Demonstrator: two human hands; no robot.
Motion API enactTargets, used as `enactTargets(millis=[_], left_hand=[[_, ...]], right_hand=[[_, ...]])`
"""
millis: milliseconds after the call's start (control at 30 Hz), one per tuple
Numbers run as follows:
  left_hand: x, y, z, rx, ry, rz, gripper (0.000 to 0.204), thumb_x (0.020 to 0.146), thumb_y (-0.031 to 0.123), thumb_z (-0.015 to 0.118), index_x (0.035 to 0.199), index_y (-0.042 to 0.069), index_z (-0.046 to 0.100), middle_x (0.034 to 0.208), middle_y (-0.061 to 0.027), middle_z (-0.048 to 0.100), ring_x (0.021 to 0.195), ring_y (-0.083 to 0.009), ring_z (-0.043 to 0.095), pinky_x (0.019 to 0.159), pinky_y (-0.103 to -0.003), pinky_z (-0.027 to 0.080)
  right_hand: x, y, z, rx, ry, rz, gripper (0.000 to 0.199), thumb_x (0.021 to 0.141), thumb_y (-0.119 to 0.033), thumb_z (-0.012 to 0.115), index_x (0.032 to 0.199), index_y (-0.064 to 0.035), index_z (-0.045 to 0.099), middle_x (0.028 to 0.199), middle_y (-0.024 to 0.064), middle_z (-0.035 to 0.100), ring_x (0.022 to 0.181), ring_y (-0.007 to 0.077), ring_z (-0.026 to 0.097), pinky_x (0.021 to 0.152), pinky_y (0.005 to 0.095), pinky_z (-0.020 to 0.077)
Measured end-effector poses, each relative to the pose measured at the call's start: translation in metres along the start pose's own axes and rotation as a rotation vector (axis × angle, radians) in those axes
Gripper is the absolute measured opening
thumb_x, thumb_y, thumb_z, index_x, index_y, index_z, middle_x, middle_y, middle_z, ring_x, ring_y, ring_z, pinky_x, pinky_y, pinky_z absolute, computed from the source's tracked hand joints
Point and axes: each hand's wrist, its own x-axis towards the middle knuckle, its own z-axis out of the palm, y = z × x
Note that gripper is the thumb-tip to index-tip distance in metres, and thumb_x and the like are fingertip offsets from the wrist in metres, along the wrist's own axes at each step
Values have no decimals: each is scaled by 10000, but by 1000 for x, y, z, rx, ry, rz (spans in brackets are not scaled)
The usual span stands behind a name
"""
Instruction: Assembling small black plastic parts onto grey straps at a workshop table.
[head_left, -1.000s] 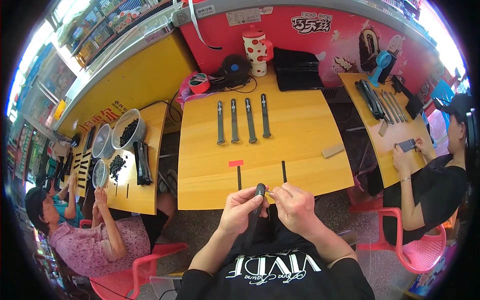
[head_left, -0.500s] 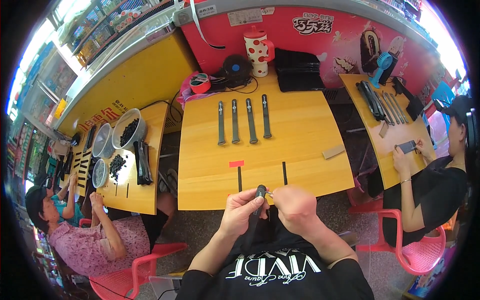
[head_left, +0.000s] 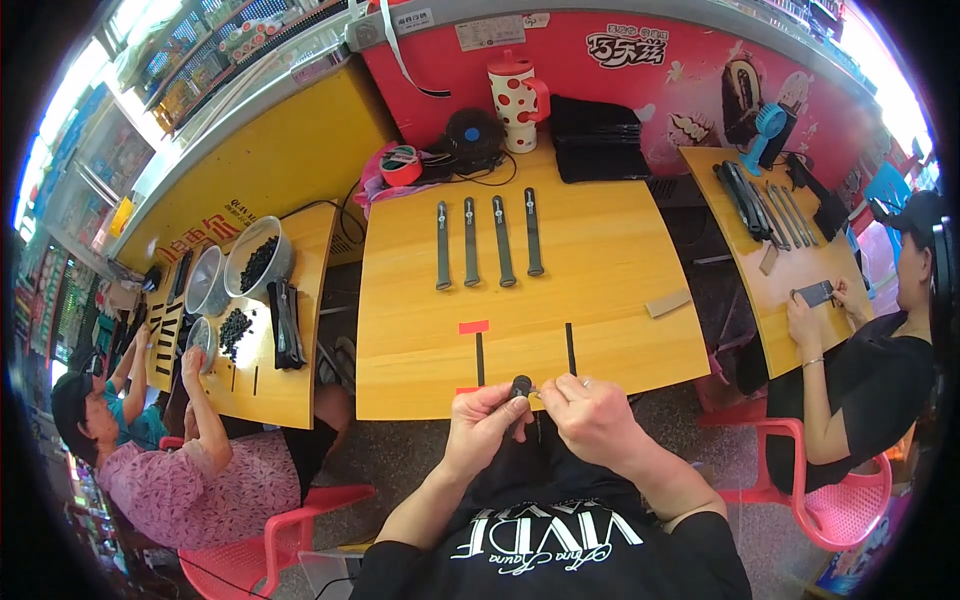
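Note:
Just over the table's near edge, my left hand [head_left: 482,425] grips a dark, narrow strap-like piece [head_left: 521,386] with a rounded black end turned up. The fingers of my right hand [head_left: 590,415] are pinched together beside that end; they hold something thin and small that I cannot make out, at or against the piece. Beyond my hands, several long dark grey pieces with rounded tops and flared ends [head_left: 471,245] lie in a row on the wooden table [head_left: 610,290]. Two black marks [head_left: 571,348] and a red tape strip [head_left: 473,327] are on the tabletop.
A tan strip [head_left: 668,303] lies at the table's right edge. At the back stand a dotted tumbler [head_left: 515,105], a black fan [head_left: 473,138] and stacked black bags [head_left: 598,140]. People work at side tables left and right; bowls of black parts [head_left: 258,258] are left.
The dark piece has tilted, so its end now points more toward me. My right hand has turned and come slightly lower, its fingers now clear. At left, a co-worker's hand has moved to a bowl.

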Motion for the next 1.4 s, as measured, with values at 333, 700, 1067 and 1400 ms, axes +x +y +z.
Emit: enactTargets(millis=[333, 700, 1067, 1400], left_hand=[[4, -3, -7, 483, -60, 33, 69, 889, 25, 615, 901, -25, 660, 687, -79, 621, 550, -125, 564, 509, -248, 451], [10, -22, 16, 1164, 300, 600, 172, 807, -43, 612, 975, -16, 637, 737, -192, 635, 652, -353, 645, 555, -378, 508], [4, -13, -13, 75, -76, -20, 135, 941, 31, 570, 1003, -44, 664, 809, -57, 665, 644, -108, 614, 570, -227, 501], [2, 12, -6, 802, -54, 326, 119, 861, -10, 609, 971, -16, 654, 708, -128, 618, 610, -251, 621, 552, -325, 483]], right_hand=[[4, 7, -3, -85, -145, -158, 116, 706, -127, 610, 790, -54, 577, 673, 54, 535, 585, 169, 604, 475, 278, 479], [-3, -16, 25, 331, -25, 344, 189, 886, -116, 619, 747, -16, 539, 681, 159, 566, 597, 353, 591, 524, 413, 478], [3, 16, 13, 907, -205, 494, 131, 866, -75, 658, 781, 14, 613, 623, 110, 541, 546, 165, 508, 521, 303, 401], [-3, 18, 19, 1178, -212, 583, 192, 895, -91, 661, 751, 27, 615, 580, 0, 478, 584, 60, 442, 516, 266, 363]])
